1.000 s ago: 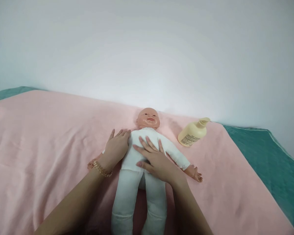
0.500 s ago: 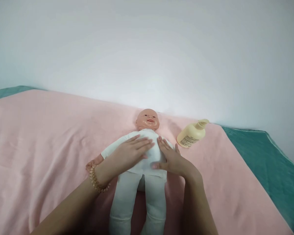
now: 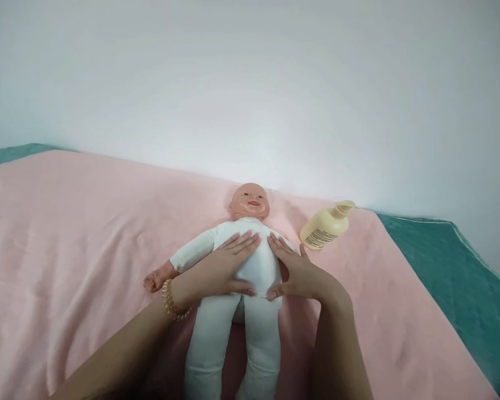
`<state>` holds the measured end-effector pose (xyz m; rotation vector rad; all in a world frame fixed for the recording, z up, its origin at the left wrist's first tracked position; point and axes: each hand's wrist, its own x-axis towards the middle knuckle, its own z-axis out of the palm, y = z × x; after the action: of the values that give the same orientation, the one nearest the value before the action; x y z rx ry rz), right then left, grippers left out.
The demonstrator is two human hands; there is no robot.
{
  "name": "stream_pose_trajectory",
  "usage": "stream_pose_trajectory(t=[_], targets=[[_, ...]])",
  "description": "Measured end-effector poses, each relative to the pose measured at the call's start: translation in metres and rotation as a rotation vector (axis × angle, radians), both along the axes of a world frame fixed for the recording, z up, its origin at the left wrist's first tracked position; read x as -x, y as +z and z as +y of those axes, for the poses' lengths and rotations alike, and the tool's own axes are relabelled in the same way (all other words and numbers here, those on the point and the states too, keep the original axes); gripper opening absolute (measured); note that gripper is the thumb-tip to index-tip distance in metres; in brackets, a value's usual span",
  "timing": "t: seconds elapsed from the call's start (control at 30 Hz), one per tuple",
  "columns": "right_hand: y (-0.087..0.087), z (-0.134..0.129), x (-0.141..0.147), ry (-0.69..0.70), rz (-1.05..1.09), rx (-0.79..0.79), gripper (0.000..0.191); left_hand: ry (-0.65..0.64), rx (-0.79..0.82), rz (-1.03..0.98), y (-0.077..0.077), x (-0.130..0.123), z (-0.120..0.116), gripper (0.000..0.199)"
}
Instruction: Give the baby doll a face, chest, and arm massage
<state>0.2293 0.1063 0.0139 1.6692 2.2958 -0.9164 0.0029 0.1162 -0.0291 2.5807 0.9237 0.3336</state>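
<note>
A baby doll with a white cloth body and a bare plastic head lies on its back, head away from me. My left hand, with a beaded bracelet at the wrist, rests spread on the left side of its torso. On the right side of the torso lies my right hand, fingers also apart. Both thumbs point inward near the doll's lower belly, with a gap between them. The doll's arm on the right is mostly hidden behind my right hand. Its feet run out of view at the bottom.
A pale yellow pump bottle stands to the right of the doll's shoulder. Under everything spreads a wrinkled pink blanket, over a green cover that shows at both sides. A plain pale wall rises behind.
My left hand has shifted slightly left, and its thumb now lies lower on the belly, apart from the fingers. My right thumb has moved a little lower. The doll and bottle stay put.
</note>
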Motion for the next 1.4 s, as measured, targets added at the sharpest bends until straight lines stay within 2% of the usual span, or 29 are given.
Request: stream_pose_trajectory(t=[0.07, 0.27, 0.43, 0.53, 0.67, 0.8, 0.93, 1.07, 1.17, 1.27, 1.4], targets=[[0.000, 0.000, 0.001, 0.001, -0.005, 0.000, 0.125, 0.063, 0.031, 0.017, -0.004, 0.001, 0.003, 0.107], [0.004, -0.003, 0.003, -0.010, -0.027, -0.006, 0.122, 0.240, 0.062, 0.080, -0.007, 0.019, 0.009, 0.108], [0.022, -0.025, 0.007, -0.061, -0.130, -0.160, 0.090, 0.206, 0.169, 0.225, 0.005, 0.036, 0.008, 0.111], [0.029, -0.043, 0.017, 0.078, -0.049, -0.240, 0.069, 0.194, 0.187, 0.259, 0.009, 0.038, 0.007, 0.118], [0.021, -0.050, 0.039, 0.324, 0.125, -0.228, 0.053, 0.185, 0.114, 0.300, 0.001, 0.036, 0.005, 0.124], [0.003, -0.032, 0.056, 0.346, 0.153, -0.172, 0.057, 0.191, 0.030, 0.270, -0.010, 0.037, 0.005, 0.123], [-0.011, -0.008, 0.060, 0.258, 0.110, -0.216, 0.067, 0.205, 0.028, 0.298, -0.012, 0.036, 0.005, 0.122], [-0.022, 0.003, 0.055, 0.139, 0.101, -0.268, 0.075, 0.212, 0.034, 0.296, -0.008, 0.034, 0.004, 0.122], [-0.025, 0.006, 0.045, 0.037, 0.121, -0.241, 0.082, 0.204, 0.057, 0.326, -0.003, 0.033, 0.003, 0.123], [-0.022, 0.007, 0.033, -0.001, 0.114, -0.189, 0.091, 0.211, 0.063, 0.370, 0.001, 0.032, 0.001, 0.122], [-0.016, 0.007, 0.015, -0.031, 0.066, -0.117, 0.099, 0.178, -0.035, 0.300, 0.003, 0.030, -0.001, 0.114]])
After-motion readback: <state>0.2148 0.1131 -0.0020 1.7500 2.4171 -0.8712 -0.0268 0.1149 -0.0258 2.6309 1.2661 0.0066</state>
